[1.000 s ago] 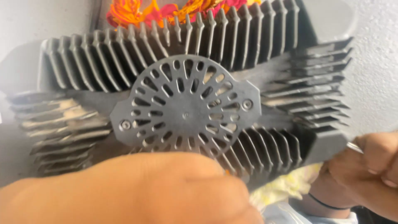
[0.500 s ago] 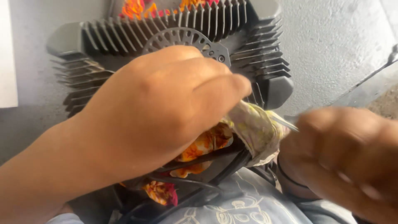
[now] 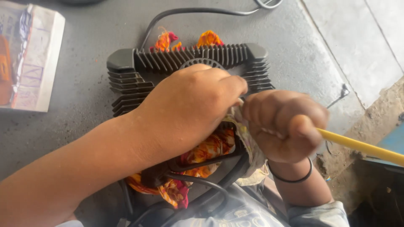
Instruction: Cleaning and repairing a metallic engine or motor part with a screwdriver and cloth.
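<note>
The left hand [image 3: 189,105] is pressing down on a black finned metal housing [image 3: 139,75], fingers curled together over its round centre plate, apparently steadying it. The housing is lying on the grey concrete floor [image 3: 84,126], near the front edge, cushioned by an orange patterned cloth [image 3: 210,149]. The right hand [image 3: 286,124] is clenching a yellow-handled tool [image 3: 362,147], its tip hidden between the hands, with a pale rag [image 3: 252,155] beneath. Black cables [image 3: 198,185] are trailing below.
</note>
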